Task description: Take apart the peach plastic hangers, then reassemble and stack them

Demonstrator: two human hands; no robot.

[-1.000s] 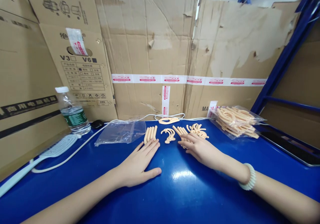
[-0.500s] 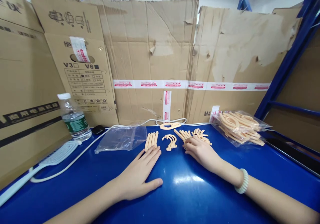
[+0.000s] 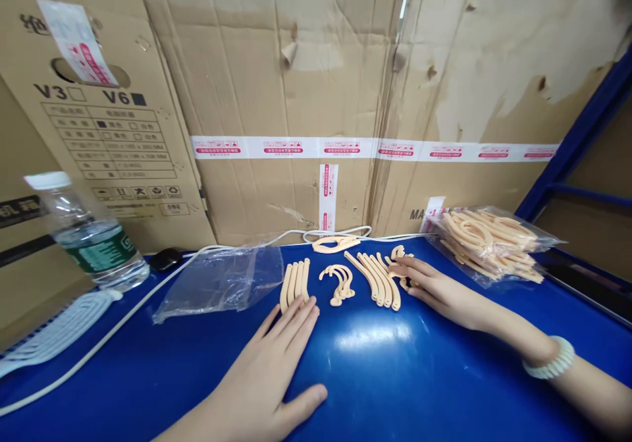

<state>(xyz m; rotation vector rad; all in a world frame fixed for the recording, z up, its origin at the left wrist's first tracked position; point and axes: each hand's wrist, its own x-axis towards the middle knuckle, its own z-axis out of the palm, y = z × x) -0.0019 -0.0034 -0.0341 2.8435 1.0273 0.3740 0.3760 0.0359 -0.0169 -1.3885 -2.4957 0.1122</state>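
My left hand (image 3: pixel 276 356) lies flat, fingers stretched out and thumb apart. Its fingertips touch the near ends of several slightly curved beige strips (image 3: pixel 295 284) laid side by side. In the middle sits a small cluster of strongly curved beige pieces (image 3: pixel 340 280). Right of it is a fanned row of longer beige strips with small holes at their near ends (image 3: pixel 378 284). My right hand (image 3: pixel 439 290) has its fingers bent around curved beige pieces (image 3: pixel 399 252) at the right edge of that row, partly hiding them. A beige ring-shaped piece (image 3: pixel 336 244) lies behind.
A clear bag of beige parts (image 3: pixel 488 244) lies at the back right. To the left are a flat empty plastic bag (image 3: pixel 222 280), a water bottle (image 3: pixel 99 244), a pale hairbrush (image 3: pixel 59 330) and a white cable (image 3: pixel 118 320). Cardboard (image 3: pixel 276 99) walls the back of the blue table (image 3: pixel 375 389).
My right hand has shifted right, off the long strips, which now show fully, onto the curved pieces. My left hand stays at its strips. The view has tilted down and closer.
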